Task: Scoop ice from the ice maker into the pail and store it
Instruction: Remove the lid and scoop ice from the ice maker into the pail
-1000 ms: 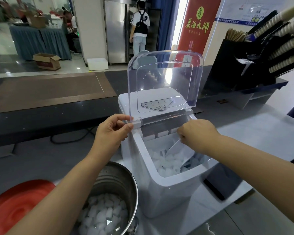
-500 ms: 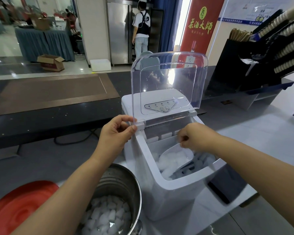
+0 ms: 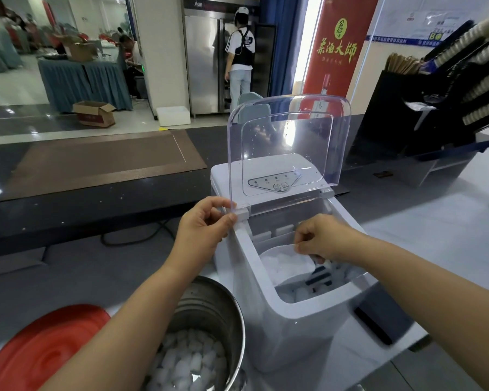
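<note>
The handle of the scoop [image 3: 287, 263] is hidden under the right hand [image 3: 322, 238], which grips it. Its ice-filled bowl sits just left of that fist, inside the ice maker [image 3: 294, 320]. The left hand [image 3: 203, 224] pinches a corner of the raised clear lid [image 3: 288, 145]. The pail [image 3: 209, 306], cut off below, holds ice. A red banner [image 3: 339, 49] reads 茶酒大師.

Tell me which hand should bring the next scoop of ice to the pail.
Right. The right hand grips the scoop, loaded with ice, inside the ice maker. The left hand pinches a lower corner of the open lid, seemingly steadying it. The pail stands just left of the ice maker.
</note>
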Demonstrator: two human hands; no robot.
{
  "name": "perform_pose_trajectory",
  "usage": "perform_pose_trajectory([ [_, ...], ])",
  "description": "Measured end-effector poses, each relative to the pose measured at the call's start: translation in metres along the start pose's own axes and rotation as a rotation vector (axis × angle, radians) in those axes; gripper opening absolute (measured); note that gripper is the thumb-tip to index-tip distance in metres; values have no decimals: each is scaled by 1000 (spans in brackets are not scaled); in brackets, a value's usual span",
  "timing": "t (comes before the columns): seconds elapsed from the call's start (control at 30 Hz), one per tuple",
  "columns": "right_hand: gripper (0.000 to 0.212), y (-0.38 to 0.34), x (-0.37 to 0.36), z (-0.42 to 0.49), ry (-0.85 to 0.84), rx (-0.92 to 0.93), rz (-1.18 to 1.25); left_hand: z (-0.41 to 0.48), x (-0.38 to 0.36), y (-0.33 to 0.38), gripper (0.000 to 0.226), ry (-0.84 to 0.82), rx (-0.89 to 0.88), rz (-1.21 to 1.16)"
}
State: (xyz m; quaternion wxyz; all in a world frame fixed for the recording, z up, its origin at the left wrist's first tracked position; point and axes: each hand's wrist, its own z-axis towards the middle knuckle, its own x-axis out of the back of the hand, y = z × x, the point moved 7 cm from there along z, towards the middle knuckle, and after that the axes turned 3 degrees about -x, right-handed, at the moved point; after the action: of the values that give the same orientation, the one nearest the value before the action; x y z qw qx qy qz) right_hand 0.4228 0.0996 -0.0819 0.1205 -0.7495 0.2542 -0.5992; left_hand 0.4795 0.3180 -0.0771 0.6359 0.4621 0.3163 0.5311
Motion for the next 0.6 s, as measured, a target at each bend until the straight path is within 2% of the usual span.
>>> perform_pose_trajectory([
  [0.5,23,9,22,-28,146,-97,186,-2,1,-1,17,-9,38,-21],
  [0.6,22,0,29,-39,193,-97,215,-7,3,-1,23,-31,58,-36],
])
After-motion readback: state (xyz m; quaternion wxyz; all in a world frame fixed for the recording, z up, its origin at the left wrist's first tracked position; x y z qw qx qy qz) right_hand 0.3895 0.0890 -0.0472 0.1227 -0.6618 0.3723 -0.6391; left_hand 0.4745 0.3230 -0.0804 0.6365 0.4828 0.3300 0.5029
